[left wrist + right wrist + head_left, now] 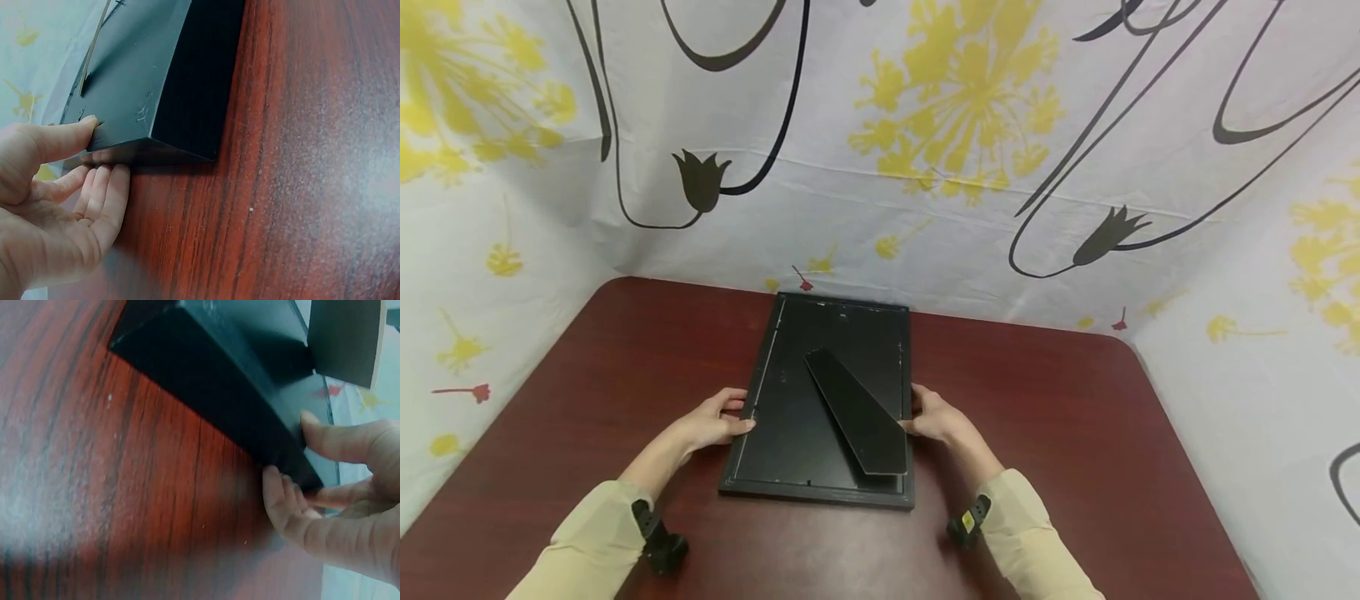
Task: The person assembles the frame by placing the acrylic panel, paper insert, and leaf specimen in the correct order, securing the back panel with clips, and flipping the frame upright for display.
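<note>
A black picture frame (786, 400) lies on the table with its back facing up. Its stand flap (861, 417) slants across the back and lifts away at the near end. My left hand (709, 425) grips the frame's left side. In the left wrist view the thumb of the left hand (56, 212) presses on the back and the fingers are at the side. The right side is held by my right hand (938, 417). The right wrist view has the right hand's (350, 506) thumb on top and fingertips low against the side. The frame's front is hidden.
The dark red wooden table (1037, 433) has rounded far corners. White cloth (820, 125) printed with yellow and grey flowers hangs behind it and at both sides. The frame's far edge is close to the back cloth. A black wrist device (658, 537) is strapped on each sleeve.
</note>
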Tool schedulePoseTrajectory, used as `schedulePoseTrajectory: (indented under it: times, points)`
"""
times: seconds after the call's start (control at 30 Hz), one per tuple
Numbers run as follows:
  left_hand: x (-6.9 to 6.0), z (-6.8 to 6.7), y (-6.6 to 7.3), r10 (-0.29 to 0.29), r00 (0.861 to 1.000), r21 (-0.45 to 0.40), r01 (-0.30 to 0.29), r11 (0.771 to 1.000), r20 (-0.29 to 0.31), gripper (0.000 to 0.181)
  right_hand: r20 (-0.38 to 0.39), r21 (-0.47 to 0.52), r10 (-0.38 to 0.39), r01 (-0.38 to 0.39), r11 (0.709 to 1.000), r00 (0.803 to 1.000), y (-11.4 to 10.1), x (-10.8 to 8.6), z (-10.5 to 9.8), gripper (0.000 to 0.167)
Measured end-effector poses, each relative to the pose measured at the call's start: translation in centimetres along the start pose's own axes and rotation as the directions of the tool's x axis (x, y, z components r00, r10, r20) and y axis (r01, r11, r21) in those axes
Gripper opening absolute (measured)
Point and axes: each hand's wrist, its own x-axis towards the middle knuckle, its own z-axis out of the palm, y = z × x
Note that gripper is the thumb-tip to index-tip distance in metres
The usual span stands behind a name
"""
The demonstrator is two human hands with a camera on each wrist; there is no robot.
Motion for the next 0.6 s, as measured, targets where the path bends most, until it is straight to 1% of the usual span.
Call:
schedulePoseTrajectory:
  times: [0.07,0.13,0.2,0.27,0.3,0.37,0.43,0.6]
  points:
    - [-0.2,0.0,0.0,-0.004,1.000,-0.006,0.004,1.000,-0.006,0.067,-0.009,-0.034,-0.021,0.020,0.999,1.000,-0.3,0.0,0.2,0.070]
    - [-0.2,0.0,-0.1,-0.010,1.000,-0.015,0.010,1.000,-0.005,0.069,0.003,-0.006,-0.027,0.027,1.000,1.000,-0.1,0.1,0.2,0.069]
    - [-0.3,-0.1,-0.1,-0.017,1.000,-0.025,0.017,1.000,-0.006,0.069,0.026,0.072,-0.008,0.006,0.997,1.000,0.3,0.4,0.0,0.068]
    - [-0.3,-0.2,-0.2,-0.021,1.000,-0.037,0.021,0.999,-0.006,0.070,0.028,0.164,0.042,-0.046,0.985,0.999,0.8,0.7,-0.3,0.065]
    - [-0.4,-0.2,-0.2,-0.023,1.000,-0.034,0.022,0.999,-0.007,0.071,0.019,0.208,0.066,-0.068,0.976,0.998,1.0,1.0,-0.4,0.062]
    - [-0.4,-0.2,-0.3,-0.018,1.000,-0.033,0.018,0.999,-0.017,0.071,-0.018,0.260,0.106,-0.098,0.961,0.994,1.2,1.6,-0.7,0.056]
    - [-0.3,-0.2,-0.5,-0.011,0.999,-0.032,0.010,0.999,-0.036,0.071,-0.072,0.284,0.129,-0.104,0.953,0.989,1.1,2.3,-0.9,0.050]
    - [-0.3,0.1,-0.5,-0.004,0.998,-0.039,0.002,0.999,-0.071,0.070,-0.153,0.357,0.169,-0.105,0.928,0.974,0.7,3.8,-1.6,0.042]
